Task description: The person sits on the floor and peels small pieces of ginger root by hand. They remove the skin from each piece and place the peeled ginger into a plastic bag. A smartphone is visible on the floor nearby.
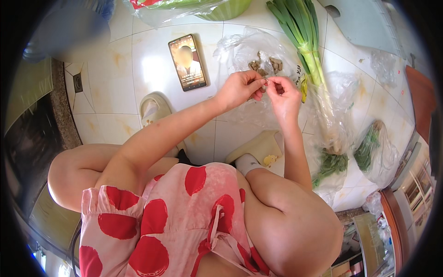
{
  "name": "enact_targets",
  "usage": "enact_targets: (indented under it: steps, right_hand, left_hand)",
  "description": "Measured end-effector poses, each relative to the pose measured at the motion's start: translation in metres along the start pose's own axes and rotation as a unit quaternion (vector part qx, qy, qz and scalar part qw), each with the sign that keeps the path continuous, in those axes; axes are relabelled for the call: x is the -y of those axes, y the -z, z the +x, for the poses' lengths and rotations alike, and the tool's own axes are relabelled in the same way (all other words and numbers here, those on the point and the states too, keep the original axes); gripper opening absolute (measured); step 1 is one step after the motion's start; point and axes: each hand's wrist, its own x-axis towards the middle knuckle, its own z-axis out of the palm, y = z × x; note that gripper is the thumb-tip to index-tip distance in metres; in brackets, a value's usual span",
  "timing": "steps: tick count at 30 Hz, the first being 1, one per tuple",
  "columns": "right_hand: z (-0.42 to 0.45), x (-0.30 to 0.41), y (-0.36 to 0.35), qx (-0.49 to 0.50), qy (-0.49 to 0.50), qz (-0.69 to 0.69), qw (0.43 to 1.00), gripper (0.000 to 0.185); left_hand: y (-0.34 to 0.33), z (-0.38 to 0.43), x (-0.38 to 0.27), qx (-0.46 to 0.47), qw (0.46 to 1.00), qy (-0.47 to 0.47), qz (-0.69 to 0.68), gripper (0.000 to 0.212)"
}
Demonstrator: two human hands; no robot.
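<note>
My left hand (245,87) and my right hand (286,95) meet at the fingertips above a clear plastic bag (238,52). Thumbs and forefingers pinch a tiny item (265,81) between them, mostly hidden by the fingers. Inside the spread bag lie small brown lumpy pieces (276,65), too small to name surely. Just right of my right hand is a yellow strip (304,88). Beyond it, a bundle of leeks or large green onions (311,52) lies with its white ends in clear plastic.
A lit smartphone (187,63) lies on the tiled floor, left of the bag. Bagged leafy greens (330,166) and another bagged green vegetable (372,149) lie to the right. A green basin (226,10) stands at the top. My slippered feet flank the work, one slipper (154,108) left.
</note>
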Motion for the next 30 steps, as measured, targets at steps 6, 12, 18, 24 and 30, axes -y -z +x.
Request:
enact_targets:
  steps: [6, 12, 18, 24, 30]
  right_hand:
    - [0.005, -0.014, 0.005, 0.035, -0.202, 0.269, 0.941, 0.012]
    - [0.004, -0.015, 0.004, 0.025, -0.178, 0.243, 0.953, 0.014]
    - [-0.002, 0.012, 0.004, -0.022, 0.110, 0.024, 0.993, 0.011]
    - [-0.003, 0.011, 0.001, 0.023, 0.065, -0.115, 0.991, 0.007]
    - [0.001, 0.000, 0.003, 0.040, -0.004, -0.060, 0.997, 0.008]
  left_hand:
    - [-0.004, 0.000, 0.001, 0.008, 0.999, -0.020, -0.048, 0.020]
    - [-0.005, 0.001, 0.000, -0.031, 0.991, 0.020, -0.128, 0.021]
    - [-0.001, 0.004, 0.001, -0.084, 0.994, 0.042, -0.059, 0.022]
    - [-0.006, 0.002, -0.001, -0.082, 0.996, 0.018, -0.026, 0.022]
    - [-0.008, -0.003, 0.001, -0.064, 0.997, -0.022, 0.032, 0.023]
